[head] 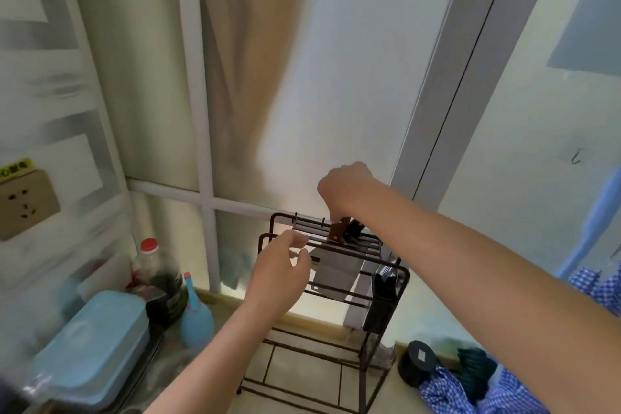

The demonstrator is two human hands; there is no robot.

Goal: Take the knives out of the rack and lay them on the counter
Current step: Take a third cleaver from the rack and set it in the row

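A dark brown wire rack [386,282] stands on the counter [302,376] in front of the frosted window. A cleaver hangs in its top slots, its broad steel blade [336,274] down inside the frame and its brown handle [337,231] sticking up. My right hand [346,188] reaches from the right and closes on the top of that brown handle. A second knife's black handle [355,228] stands just right of it. My left hand [280,274] rests against the rack's left top bars with its fingers curled and apart, holding nothing.
A black holder [384,282] hangs on the rack's right side. Left of the rack stand a dark-liquid bottle with a red cap [158,276], a blue spray bottle [196,321] and a blue lidded box [94,349]. A black round object [418,365] and blue checked cloth [470,393] lie at right.
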